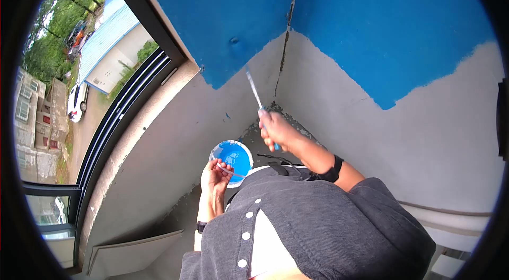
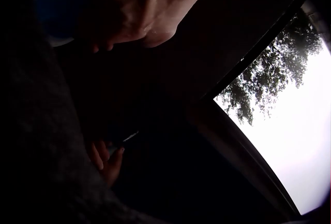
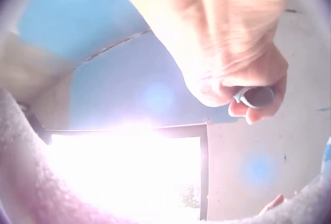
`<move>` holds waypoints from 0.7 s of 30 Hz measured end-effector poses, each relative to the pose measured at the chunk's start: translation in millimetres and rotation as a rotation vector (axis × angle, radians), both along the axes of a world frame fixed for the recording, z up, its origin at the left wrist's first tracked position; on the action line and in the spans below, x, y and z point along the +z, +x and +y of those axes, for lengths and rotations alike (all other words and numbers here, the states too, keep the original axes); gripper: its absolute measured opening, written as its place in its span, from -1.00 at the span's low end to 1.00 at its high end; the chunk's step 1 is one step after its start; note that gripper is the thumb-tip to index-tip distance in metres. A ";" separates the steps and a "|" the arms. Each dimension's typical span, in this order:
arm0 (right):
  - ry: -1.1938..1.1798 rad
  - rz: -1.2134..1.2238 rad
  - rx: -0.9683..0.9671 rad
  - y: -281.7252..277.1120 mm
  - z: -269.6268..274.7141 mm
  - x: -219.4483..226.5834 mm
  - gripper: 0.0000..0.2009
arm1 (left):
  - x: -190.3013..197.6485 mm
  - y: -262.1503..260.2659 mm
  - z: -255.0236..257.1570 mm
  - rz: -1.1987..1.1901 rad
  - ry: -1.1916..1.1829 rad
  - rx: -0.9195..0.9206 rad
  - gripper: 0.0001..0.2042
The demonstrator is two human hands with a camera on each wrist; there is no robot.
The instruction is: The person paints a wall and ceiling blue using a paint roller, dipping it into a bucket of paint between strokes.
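Observation:
My right hand (image 1: 279,130) grips the handle of a slim painting tool (image 1: 253,88). Its pale shaft points up and away, and its far end overlaps the lower edge of the blue paint on the wall. The right wrist view shows the handle's round hollow end (image 3: 258,97) sticking out of the curled fingers. My left hand (image 1: 214,178) holds the pale handle strap of a white bucket (image 1: 249,154) at waist height. Blue paint (image 1: 233,157) coats the inside of the bucket. In the dark left wrist view, the bucket's blue interior (image 2: 62,6) lies beside the left hand.
Two grey walls, painted blue (image 1: 344,20) higher up, meet at a cracked corner (image 1: 286,49). On the left a dark-framed window (image 1: 159,9) stands over a rough sill (image 1: 159,107). A pale board (image 1: 132,253) leans low at the left.

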State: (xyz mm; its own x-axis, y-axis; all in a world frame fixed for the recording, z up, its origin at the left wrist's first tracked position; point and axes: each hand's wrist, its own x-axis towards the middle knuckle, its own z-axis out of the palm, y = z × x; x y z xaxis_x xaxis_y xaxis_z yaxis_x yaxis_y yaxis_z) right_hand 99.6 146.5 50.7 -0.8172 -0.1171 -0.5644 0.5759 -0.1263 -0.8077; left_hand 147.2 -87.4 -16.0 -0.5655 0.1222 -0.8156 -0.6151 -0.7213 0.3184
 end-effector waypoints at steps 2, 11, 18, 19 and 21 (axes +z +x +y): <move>-0.095 -0.021 -0.058 7.7 -5.1 6.2 -0.62 | -2.8 -4.1 -16.4 -0.017 -0.009 -0.026 -0.90; -0.122 -0.007 -0.277 -10.4 -40.4 14.9 -0.63 | -25.1 -9.8 -74.7 -0.011 -0.031 -0.136 -0.90; -0.217 0.005 -0.348 5.2 -59.5 25.9 -0.60 | -38.0 -20.0 -89.4 -0.077 -0.039 -0.161 -0.92; -0.213 0.007 -0.374 -10.7 -51.0 32.2 -0.59 | -40.2 -18.2 -92.5 -0.089 -0.043 -0.153 -0.92; -0.178 0.036 -0.405 -24.5 -53.6 30.6 -0.61 | -42.2 -15.2 -96.2 -0.109 -0.046 -0.145 -0.92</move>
State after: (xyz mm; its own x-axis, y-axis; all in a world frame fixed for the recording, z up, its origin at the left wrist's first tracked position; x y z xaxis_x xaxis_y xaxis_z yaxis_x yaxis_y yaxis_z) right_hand 75.1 93.0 81.3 -0.8361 0.1237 -0.5344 0.4228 -0.4752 -0.7716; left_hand 132.0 -183.6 -58.1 -0.4529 0.1570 -0.8776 -0.7442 -0.6087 0.2752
